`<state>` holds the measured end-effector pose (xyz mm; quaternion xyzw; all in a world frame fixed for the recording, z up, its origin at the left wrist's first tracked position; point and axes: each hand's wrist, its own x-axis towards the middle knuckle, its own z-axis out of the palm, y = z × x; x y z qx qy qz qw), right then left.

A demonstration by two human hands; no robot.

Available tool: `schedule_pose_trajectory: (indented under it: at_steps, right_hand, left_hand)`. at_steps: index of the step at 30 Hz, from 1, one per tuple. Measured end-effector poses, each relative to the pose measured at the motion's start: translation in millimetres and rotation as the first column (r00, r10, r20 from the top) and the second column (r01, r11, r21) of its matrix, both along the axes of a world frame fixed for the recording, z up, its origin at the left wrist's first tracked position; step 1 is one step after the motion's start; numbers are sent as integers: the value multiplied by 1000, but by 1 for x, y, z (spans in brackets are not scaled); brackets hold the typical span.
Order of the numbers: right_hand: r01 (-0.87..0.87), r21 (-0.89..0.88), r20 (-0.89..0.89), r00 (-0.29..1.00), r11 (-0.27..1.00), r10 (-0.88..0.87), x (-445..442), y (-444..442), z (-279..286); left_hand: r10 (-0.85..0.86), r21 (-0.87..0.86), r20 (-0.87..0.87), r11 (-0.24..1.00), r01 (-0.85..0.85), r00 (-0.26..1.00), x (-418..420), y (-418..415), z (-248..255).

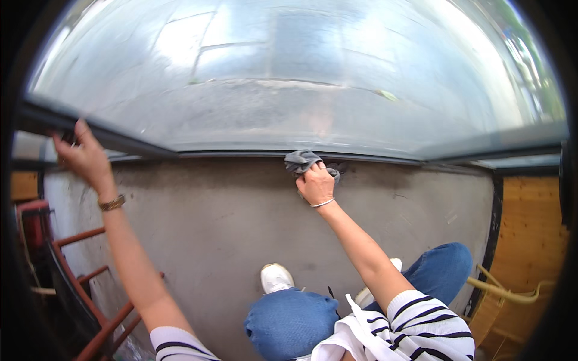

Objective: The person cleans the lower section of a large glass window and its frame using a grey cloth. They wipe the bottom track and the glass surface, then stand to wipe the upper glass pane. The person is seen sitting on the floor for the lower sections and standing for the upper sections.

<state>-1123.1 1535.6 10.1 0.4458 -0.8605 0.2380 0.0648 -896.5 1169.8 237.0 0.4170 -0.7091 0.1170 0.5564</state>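
Note:
My right hand (pixel 317 184) is closed on a crumpled grey cloth (pixel 301 161), which lies at the dark bottom frame (pixel 235 155) of a large glass pane (pixel 253 117). At the left, my left hand (pixel 83 155) is raised to a dark metal frame bar (pixel 131 139), its thumb against the bar. Its fingers are bent and partly blurred; whether they grip the bar I cannot tell. Beyond the glass a leaf (pixel 387 94) lies on the pavement.
Red-brown metal tubing (pixel 97 311) stands at the lower left, near my left forearm. A wooden panel (pixel 528 225) and a yellowish curved tube (pixel 501 293) are at the right. My white shoes (pixel 275 277) rest on the grey floor (pixel 198 234).

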Motion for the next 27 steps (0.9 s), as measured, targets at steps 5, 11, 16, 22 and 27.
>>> schedule_pose_trajectory:
  at_steps: [5, 11, 16, 22, 27]
  right_hand:
    - [-333, 35, 11, 943, 942, 333, 62, -112, 3]
    - [-516, 49, -35, 855, 855, 518, 126, -217, -1]
    - [-484, 81, -104, 865, 871, 490, 160, -249, -16]
    - [-481, 138, -93, 864, 866, 495, 132, -231, -9]
    - [-460, 124, 51, 888, 879, 457, 73, -150, 7]
  left_hand:
    - [-163, 54, -102, 984, 169, 981, -15, 13, 8]
    - [-157, -10, 18, 987, 157, 987, -3, 14, 4]
    - [-149, -34, 47, 988, 150, 988, -5, 12, 1]
    - [-213, 44, -47, 976, 215, 976, -5, 10, 2]
    - [-158, 32, -21, 987, 159, 987, 5, 4, 3]
